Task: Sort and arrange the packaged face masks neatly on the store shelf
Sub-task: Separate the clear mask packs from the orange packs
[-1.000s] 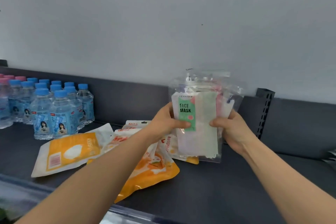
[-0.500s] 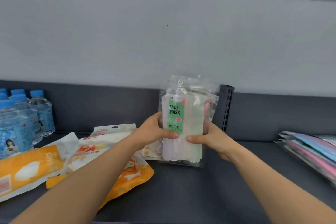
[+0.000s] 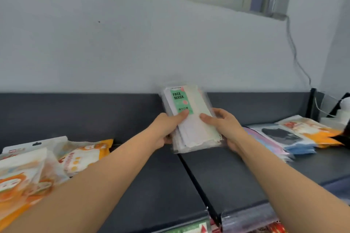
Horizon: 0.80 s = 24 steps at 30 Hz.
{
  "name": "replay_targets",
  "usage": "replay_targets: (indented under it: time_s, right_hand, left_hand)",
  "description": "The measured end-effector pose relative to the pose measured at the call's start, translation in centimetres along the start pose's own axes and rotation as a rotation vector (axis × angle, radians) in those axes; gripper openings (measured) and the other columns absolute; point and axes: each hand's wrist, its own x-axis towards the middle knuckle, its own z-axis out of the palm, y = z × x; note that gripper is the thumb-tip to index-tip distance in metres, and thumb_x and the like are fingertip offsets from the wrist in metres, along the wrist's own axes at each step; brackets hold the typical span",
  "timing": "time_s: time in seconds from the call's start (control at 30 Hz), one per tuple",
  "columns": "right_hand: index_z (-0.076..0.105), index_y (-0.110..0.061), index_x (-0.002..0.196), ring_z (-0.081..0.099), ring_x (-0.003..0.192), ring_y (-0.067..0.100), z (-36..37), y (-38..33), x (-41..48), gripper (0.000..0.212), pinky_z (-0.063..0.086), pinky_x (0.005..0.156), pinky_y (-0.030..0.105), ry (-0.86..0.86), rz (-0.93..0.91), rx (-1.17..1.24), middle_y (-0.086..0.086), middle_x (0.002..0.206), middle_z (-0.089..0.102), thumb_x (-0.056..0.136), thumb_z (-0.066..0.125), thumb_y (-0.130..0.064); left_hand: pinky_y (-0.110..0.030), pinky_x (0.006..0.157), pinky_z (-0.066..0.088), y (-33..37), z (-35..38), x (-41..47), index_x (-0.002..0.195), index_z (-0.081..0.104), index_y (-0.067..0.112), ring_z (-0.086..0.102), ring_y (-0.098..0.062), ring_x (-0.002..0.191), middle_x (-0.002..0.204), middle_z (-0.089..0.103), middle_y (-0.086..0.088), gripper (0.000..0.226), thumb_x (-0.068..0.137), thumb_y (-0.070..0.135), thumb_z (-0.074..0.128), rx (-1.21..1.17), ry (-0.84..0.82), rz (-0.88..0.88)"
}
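A stack of clear face mask packs [image 3: 191, 128] with a green "FACE MASK" label on top is held above the dark shelf [image 3: 166, 181], tilted back toward the rear panel. My left hand [image 3: 168, 126] grips its left edge, thumb on the label. My right hand [image 3: 223, 128] grips its right edge, thumb on top. Orange-and-white mask bags [image 3: 37, 166] lie loose on the shelf at left. A neat pile of pastel and blue mask packs [image 3: 280, 142] lies at right, with an orange bag [image 3: 312, 128] behind it.
A seam between two shelf boards [image 3: 197, 179] runs from below the held stack to the front edge. The dark back panel [image 3: 75, 115] and a grey wall rise behind. A white cable and plug [image 3: 342, 108] sit at the far right corner.
The view has swung right: the water bottles are gone from sight and the right-hand pile is in full view. Both hands carried the stack rightward and tilted it back from upright.
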Motion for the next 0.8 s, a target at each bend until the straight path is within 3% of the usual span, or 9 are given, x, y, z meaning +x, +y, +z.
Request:
replay_targets:
  time_s: [0.17,0.23,0.3,0.4,0.5,0.57,0.63,0.67,0.8]
  right_hand:
    - [0.058,-0.007,0.121,0.071,0.091,0.028,-9.5,0.8,1.4,0.049,0.060,0.070,0.037,0.049,0.097,0.011,0.012,0.110,0.071,0.079,0.080,-0.020]
    - [0.057,-0.007,0.123,0.071,0.089,0.027,-13.0,1.4,2.2,0.050,0.059,0.062,0.034,0.062,0.132,-0.012,0.012,0.108,0.071,0.080,0.079,-0.021]
    - [0.058,-0.007,0.121,0.071,0.086,0.026,-16.0,2.0,3.0,0.049,0.058,0.058,0.033,0.060,0.148,-0.051,0.012,0.105,0.072,0.080,0.079,-0.023]
    - [0.061,-0.005,0.116,0.071,0.084,0.027,-19.4,2.6,4.6,0.042,0.060,0.063,0.036,0.042,0.168,-0.127,0.012,0.100,0.073,0.082,0.078,-0.023]
    - [0.060,-0.005,0.122,0.070,0.096,0.031,-21.5,3.4,5.9,0.051,0.058,0.084,0.051,0.003,0.197,-0.213,0.011,0.107,0.072,0.081,0.078,-0.030]
    - [0.051,-0.006,0.136,0.064,0.108,0.029,-22.4,4.1,6.3,0.063,0.054,0.092,0.044,-0.029,0.205,-0.277,0.008,0.126,0.063,0.084,0.075,-0.033]
    - [0.044,-0.007,0.143,0.062,0.107,0.024,-22.8,4.7,6.5,0.065,0.053,0.087,0.036,-0.045,0.204,-0.290,0.008,0.133,0.057,0.088,0.071,-0.030]
    - [0.043,-0.007,0.143,0.062,0.103,0.023,-23.0,4.9,6.7,0.064,0.053,0.084,0.035,-0.048,0.199,-0.278,0.009,0.133,0.057,0.089,0.070,-0.028]
    - [0.046,-0.006,0.142,0.056,0.107,0.021,-23.1,5.0,7.4,0.059,0.044,0.086,0.030,-0.046,0.158,-0.266,0.010,0.139,0.053,0.091,0.068,-0.025]
  left_hand:
    - [-0.041,0.083,0.057,-0.6,8.8,1.7,0.111,0.059,0.015,0.068,-0.022,0.097,0.111,0.071,-0.004,0.023,0.091,0.026,0.066,0.042,-0.055,0.001]
    - [-0.037,0.078,0.057,-1.2,12.2,2.6,0.104,0.059,0.019,0.068,-0.020,0.092,0.110,0.070,-0.003,0.011,0.094,0.018,0.063,0.051,-0.078,0.008]
    - [-0.033,0.071,0.057,-1.7,15.3,3.5,0.108,0.060,0.018,0.068,-0.018,0.091,0.111,0.070,-0.003,0.014,0.094,0.016,0.061,0.058,-0.076,0.005]
    - [-0.031,0.068,0.057,-2.6,19.0,5.0,0.123,0.058,0.011,0.069,-0.020,0.096,0.114,0.070,-0.005,0.030,0.094,0.020,0.062,0.065,-0.038,-0.006]
    - [-0.024,0.067,0.053,-3.5,21.4,5.9,0.127,0.058,0.013,0.068,-0.014,0.092,0.115,0.069,-0.001,0.037,0.095,0.032,0.059,0.141,0.010,-0.025]
    - [-0.022,0.076,0.047,-3.9,22.5,5.6,0.132,0.055,0.016,0.063,-0.012,0.100,0.126,0.064,0.002,0.046,0.095,0.044,0.054,0.233,0.025,-0.063]
    - [-0.029,0.095,0.035,-4.5,23.1,5.6,0.138,0.050,0.021,0.053,-0.014,0.118,0.138,0.055,0.006,0.056,0.094,0.055,0.049,0.301,0.034,-0.110]
    - [-0.030,0.095,0.029,-4.7,23.4,5.6,0.139,0.049,0.023,0.050,-0.014,0.121,0.140,0.053,0.008,0.055,0.095,0.056,0.045,0.307,0.033,-0.111]
    - [-0.031,0.107,0.032,-4.1,24.5,5.6,0.139,0.048,0.027,0.050,-0.014,0.126,0.139,0.054,0.010,0.052,0.097,0.057,0.038,0.300,0.020,-0.092]
